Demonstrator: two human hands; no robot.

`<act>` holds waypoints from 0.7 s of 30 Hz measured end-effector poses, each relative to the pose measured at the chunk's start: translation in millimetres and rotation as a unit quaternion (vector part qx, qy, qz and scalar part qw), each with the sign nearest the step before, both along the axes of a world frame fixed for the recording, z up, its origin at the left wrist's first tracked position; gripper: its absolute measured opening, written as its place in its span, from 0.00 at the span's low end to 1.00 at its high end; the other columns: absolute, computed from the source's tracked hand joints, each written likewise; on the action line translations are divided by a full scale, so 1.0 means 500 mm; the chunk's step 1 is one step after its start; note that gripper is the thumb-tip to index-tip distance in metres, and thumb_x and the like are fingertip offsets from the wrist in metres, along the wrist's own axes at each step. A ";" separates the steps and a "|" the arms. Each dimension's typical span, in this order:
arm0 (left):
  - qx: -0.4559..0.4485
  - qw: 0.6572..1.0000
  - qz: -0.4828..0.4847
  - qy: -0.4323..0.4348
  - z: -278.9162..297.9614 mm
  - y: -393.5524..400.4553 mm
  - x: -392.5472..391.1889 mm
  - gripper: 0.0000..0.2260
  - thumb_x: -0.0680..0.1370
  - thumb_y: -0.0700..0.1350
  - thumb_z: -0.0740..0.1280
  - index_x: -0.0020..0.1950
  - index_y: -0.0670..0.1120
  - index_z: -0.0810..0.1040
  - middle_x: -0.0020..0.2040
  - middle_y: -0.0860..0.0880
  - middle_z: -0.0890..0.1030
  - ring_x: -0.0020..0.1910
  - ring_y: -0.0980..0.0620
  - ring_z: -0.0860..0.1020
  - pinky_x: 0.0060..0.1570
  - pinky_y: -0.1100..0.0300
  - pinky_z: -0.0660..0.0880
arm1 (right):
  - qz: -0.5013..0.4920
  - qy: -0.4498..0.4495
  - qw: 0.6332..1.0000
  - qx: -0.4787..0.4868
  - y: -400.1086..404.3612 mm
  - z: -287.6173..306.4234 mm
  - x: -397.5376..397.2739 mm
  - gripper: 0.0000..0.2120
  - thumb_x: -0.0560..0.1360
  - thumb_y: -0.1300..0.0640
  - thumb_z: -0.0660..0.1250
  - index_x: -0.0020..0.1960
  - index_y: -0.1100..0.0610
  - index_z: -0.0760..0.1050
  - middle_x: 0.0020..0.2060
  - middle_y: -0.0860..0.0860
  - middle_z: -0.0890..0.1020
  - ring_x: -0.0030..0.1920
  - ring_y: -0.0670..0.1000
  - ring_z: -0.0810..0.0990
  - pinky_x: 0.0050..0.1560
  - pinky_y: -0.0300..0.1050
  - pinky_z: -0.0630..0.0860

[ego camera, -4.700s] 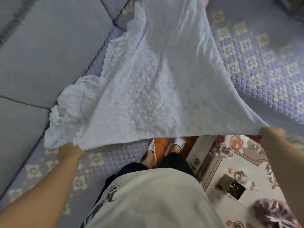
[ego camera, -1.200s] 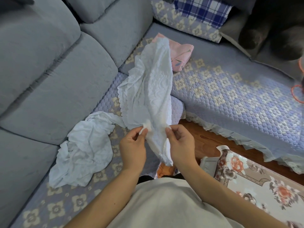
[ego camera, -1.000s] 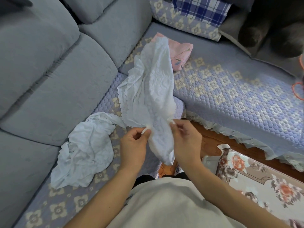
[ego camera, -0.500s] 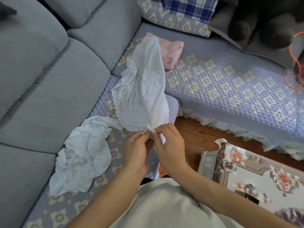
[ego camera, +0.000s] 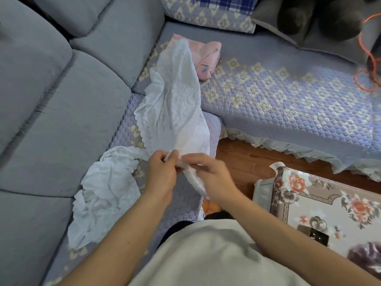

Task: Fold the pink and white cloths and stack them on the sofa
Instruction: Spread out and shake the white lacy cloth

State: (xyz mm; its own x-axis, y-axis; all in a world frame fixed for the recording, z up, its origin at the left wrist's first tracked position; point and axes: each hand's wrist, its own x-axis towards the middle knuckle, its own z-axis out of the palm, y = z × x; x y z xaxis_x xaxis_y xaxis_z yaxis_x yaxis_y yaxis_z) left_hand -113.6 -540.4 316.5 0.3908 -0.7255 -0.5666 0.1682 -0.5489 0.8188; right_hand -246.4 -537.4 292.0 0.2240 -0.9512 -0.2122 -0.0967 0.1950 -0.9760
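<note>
A white embossed cloth (ego camera: 175, 104) with a scalloped edge stretches from the sofa corner toward me, bunched lengthwise. My left hand (ego camera: 161, 174) pinches its near corner. My right hand (ego camera: 210, 176) grips the cloth just beside it, with a strip of fabric hanging below the fingers. The hands are almost touching. A second white cloth (ego camera: 105, 188) lies crumpled on the sofa seat to the left. A folded pink cloth (ego camera: 206, 56) lies on the seat in the sofa corner, partly hidden behind the held cloth.
Grey back cushions (ego camera: 57, 112) line the left. A quilted purple cover (ego camera: 288, 104) spreads over the seats. A plaid pillow (ego camera: 222, 5) and dark cushions sit at the back, an orange cord (ego camera: 369, 67) at far right. Wooden floor and a floral rug (ego camera: 329, 205) lie below right.
The cloth was spread wide between my hands; since then I have drawn the corners together. In the last second my hands have closed in until they nearly meet.
</note>
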 end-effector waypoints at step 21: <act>-0.169 0.967 0.026 0.189 0.277 -0.214 -0.066 0.06 0.81 0.37 0.66 0.56 0.37 0.74 0.52 0.37 0.81 0.49 0.44 0.84 0.45 0.55 0.83 | -0.211 -0.092 0.897 0.378 -0.012 -0.287 -0.112 0.25 0.74 0.60 0.67 0.70 0.48 0.71 0.61 0.52 0.79 0.59 0.58 0.79 0.60 0.64 0.78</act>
State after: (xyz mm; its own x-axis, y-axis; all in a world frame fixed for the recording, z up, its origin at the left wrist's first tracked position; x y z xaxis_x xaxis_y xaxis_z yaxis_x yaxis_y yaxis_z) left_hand -146.5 -647.2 454.8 0.2434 -0.8789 -0.4102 0.5107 -0.2434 0.8246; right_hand -302.3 -543.6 148.7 -0.0243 -0.5602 -0.8280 0.2905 0.7885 -0.5421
